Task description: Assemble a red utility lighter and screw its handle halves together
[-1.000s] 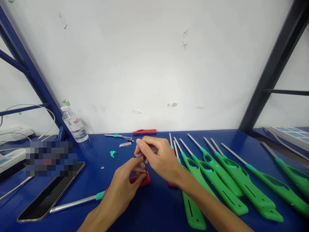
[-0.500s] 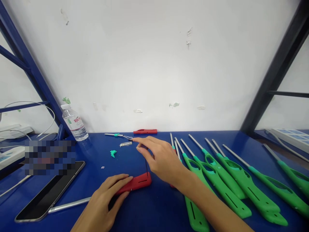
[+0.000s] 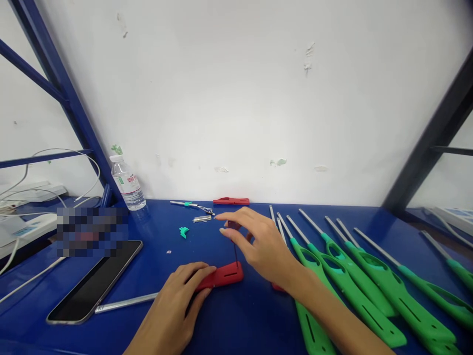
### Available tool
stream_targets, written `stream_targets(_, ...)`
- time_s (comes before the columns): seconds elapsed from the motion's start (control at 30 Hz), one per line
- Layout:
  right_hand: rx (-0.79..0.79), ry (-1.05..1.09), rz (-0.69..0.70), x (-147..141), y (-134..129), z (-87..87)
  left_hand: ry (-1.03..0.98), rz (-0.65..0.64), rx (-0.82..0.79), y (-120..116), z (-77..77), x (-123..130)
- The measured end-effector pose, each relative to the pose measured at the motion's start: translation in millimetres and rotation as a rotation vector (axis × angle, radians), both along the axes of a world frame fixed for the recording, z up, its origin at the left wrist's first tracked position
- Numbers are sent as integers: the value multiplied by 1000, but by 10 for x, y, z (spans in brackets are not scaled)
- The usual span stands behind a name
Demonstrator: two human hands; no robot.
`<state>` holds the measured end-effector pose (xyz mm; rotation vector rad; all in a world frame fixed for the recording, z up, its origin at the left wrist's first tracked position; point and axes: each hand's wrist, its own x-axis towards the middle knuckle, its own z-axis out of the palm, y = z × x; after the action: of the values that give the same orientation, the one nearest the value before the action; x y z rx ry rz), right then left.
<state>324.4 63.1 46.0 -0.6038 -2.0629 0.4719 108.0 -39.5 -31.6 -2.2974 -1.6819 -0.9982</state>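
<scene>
A red lighter (image 3: pixel 227 275) with a long metal tube (image 3: pixel 127 301) lies on the blue table, and my left hand (image 3: pixel 183 293) is closed around its handle. Above its right end, my right hand (image 3: pixel 254 236) holds a thin screwdriver (image 3: pixel 236 254) upright, thumb and fingers around the dark handle. The screwdriver's tip meets the lighter near its end. Beyond my hands lie a small metal part (image 3: pixel 202 219), a teal piece (image 3: pixel 184 231), a metal rod with wires (image 3: pixel 185 203) and a red shell (image 3: pixel 231 201).
Several green lighters (image 3: pixel 354 281) lie in a row at the right. A phone (image 3: pixel 95 283) rests at the left, with a water bottle (image 3: pixel 128 183) behind it. White cables (image 3: pixel 31 283) and power strips (image 3: pixel 29 229) are at the far left, and a white wall (image 3: pixel 236 98) stands behind.
The view has shifted, so the scene sits slightly further right. The fingers of my right hand have moved around the screwdriver's handle, which now shows more. My left hand keeps its hold.
</scene>
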Motion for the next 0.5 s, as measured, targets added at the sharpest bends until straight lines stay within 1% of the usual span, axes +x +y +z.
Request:
stream_targets(0.1,-24,-2,-15,-1,-20,22,9,3,-6,-6,-25,9)
stream_targets(0.27,-87,0,63,25,-14,58,26,9,-50,-20,6,29)
stream_targets(0.43,-123,-5,11,55,22,58,47,7,-101,-47,68,67)
stream_targets(0.5,-128,-13,18,69,24,65,50,7,-115,-52,85,82)
